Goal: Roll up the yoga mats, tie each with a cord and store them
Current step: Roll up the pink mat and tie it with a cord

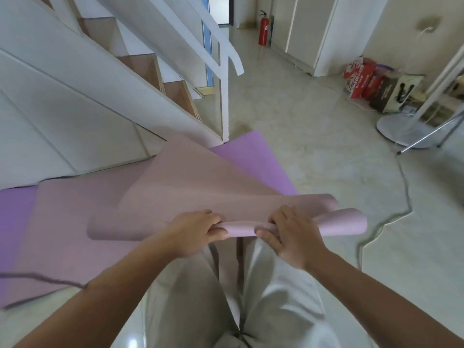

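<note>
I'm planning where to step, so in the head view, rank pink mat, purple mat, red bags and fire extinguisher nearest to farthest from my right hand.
1. pink mat, gripped by the right hand.
2. purple mat, floor just ahead.
3. red bags, right, by the wall.
4. fire extinguisher, far back.

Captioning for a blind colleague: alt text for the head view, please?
The left hand and right hand grip the curled near edge of a pink yoga mat, lifted above a purple mat on the floor beside a white staircase.
</note>
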Motion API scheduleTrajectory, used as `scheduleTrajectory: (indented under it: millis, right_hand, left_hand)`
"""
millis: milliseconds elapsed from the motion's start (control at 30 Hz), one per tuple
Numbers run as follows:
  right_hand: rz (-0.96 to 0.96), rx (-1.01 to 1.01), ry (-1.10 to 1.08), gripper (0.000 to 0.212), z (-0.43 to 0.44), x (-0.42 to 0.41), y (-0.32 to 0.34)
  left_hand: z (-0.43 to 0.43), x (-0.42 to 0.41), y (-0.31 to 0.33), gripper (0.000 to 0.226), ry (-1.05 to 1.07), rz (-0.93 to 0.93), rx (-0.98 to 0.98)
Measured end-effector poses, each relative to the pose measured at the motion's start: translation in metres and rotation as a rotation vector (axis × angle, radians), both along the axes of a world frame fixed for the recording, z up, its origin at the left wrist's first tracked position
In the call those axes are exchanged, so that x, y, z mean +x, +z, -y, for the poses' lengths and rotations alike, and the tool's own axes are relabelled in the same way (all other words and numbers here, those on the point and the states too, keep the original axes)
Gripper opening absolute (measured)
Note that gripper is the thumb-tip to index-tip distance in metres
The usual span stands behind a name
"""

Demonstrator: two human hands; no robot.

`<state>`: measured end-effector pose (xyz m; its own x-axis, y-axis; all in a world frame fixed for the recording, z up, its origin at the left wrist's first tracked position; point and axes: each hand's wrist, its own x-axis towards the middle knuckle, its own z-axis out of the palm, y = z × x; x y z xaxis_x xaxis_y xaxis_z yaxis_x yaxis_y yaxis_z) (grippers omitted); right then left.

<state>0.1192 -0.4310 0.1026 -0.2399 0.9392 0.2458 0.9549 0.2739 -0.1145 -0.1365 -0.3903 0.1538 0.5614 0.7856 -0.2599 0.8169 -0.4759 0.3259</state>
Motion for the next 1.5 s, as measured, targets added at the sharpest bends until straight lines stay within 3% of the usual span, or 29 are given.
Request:
scheduleTrajectory:
  millis: [133, 233, 333, 433, 667, 800, 1000, 1133, 1233, 1367, 1500]
  right_hand:
    - [-0.096, -0.057, -0.032, 0.051, 0.027, 0.005, -0.004]
    - [-0.105, 0.068, -0.088, 0.040, 0.039, 0.001, -0.010]
    - [-0.054, 0.170, -0.097, 0.039, 0.047, 0.001, -0.020]
    - [-0.012, 0.287, -0.056, 0.039, 0.048, 0.000, -0.023]
    - [-0.118, 0.336, -0.003, 0.041, 0.054, -0.001, -0.027]
    - [-0.197, 0.253, 0.073, 0.046, 0.063, 0.006, -0.033]
    - [-0.265, 0.190, 0.226, 0.035, 0.062, 0.024, -0.031]
    - [-0.337, -0.056, 0.071, 0.036, 0.051, 0.018, -0.012]
    - [-0.334, -0.313, -0.082, 0.039, 0.038, 0.014, 0.002]
    - [-0.185, -0.321, -0.147, 0.038, 0.025, 0.008, 0.014]
    - [-0.161, -0.308, -0.158, 0.035, 0.025, 0.003, 0.018]
  left_hand:
    - [0.024, 0.001, 0.000, 0.033, -0.056, 0.015, 0.016]
    - [0.040, -0.005, -0.015, 0.033, -0.030, 0.034, 0.153]
    - [0.057, -0.021, -0.036, 0.056, -0.052, 0.098, 0.350]
    - [0.070, -0.034, -0.044, 0.048, -0.019, 0.189, 0.475]
    - [0.070, -0.036, -0.036, 0.060, 0.206, 0.304, 0.170]
    - [0.069, -0.037, -0.040, 0.059, 0.178, 0.340, 0.162]
    - [0.066, -0.040, -0.042, 0.053, 0.162, 0.303, 0.170]
    - [0.061, -0.038, -0.042, 0.041, 0.272, 0.351, 0.166]
    - [0.049, -0.037, -0.039, 0.036, 0.190, 0.293, 0.194]
    - [0.031, -0.038, -0.041, 0.059, 0.013, 0.182, 0.292]
    - [0.024, -0.039, -0.044, 0.043, -0.162, 0.126, 0.533]
